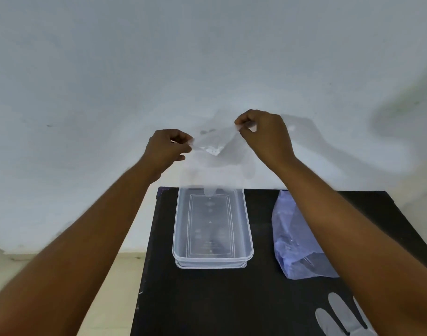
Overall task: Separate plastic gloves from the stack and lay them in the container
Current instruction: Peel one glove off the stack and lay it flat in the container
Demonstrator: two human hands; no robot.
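Note:
A thin clear plastic glove point(213, 146) hangs in the air in front of the pale wall, its fingers dangling down toward the far end of the container. My left hand point(167, 147) pinches its cuff at the left, and my right hand point(265, 135) pinches it at the right, slightly higher. Below them a clear rectangular plastic container point(247, 224) stands on the black table, with nothing inside that I can make out. More clear gloves point(338, 316) lie flat at the table's near right, partly hidden by my right forearm.
A bluish transparent plastic bag point(292, 238) lies right of the container on the black table point(207, 299). The table's left edge runs close to the container, with pale floor point(115, 287) beyond. A white wall fills the background.

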